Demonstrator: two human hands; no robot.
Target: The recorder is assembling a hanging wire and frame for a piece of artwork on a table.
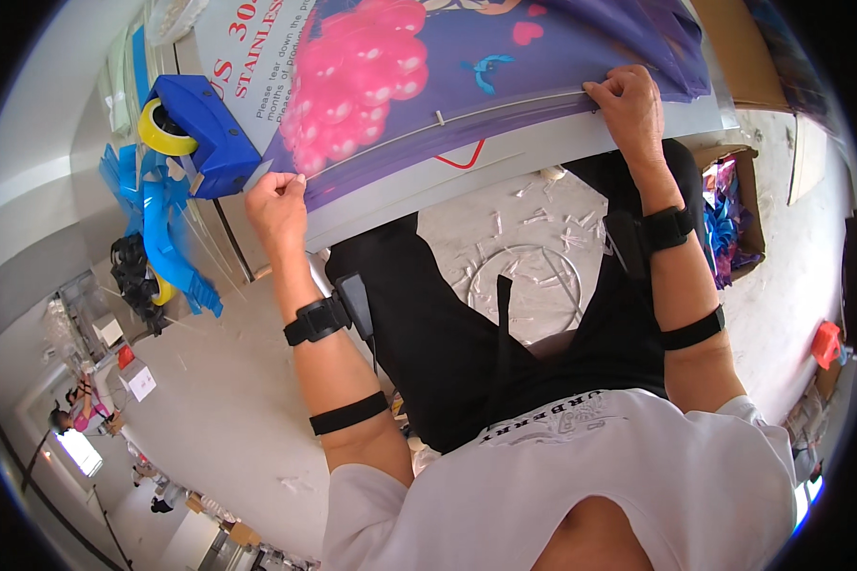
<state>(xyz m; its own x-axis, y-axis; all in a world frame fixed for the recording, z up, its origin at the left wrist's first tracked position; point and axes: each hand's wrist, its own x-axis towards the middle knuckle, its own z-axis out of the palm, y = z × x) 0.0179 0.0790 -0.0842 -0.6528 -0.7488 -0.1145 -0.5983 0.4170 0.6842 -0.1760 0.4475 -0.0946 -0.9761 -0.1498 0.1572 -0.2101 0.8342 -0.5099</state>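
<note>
A purple printed sheet (505,71) with pink balloon pictures lies across the white worktop in front of me. Along its near edge runs a thin white rod (428,126) with a small white clip near its middle. My left hand (278,207) pinches the rod's left end and the sheet's edge between thumb and fingers. At the other end, my right hand (630,107) is closed in a pinch on the rod, its far fingers curled. Between the two hands the rod is nearly straight and lies on the sheet.
A blue tape dispenser (221,138) with yellow tape sits left of the sheet, beside hanging blue strips (162,219). An open cardboard box (754,205) of shiny coloured pieces stands on the right. Clear scraps and a large ring (528,249) lie on the floor. Another person (86,409) is far left.
</note>
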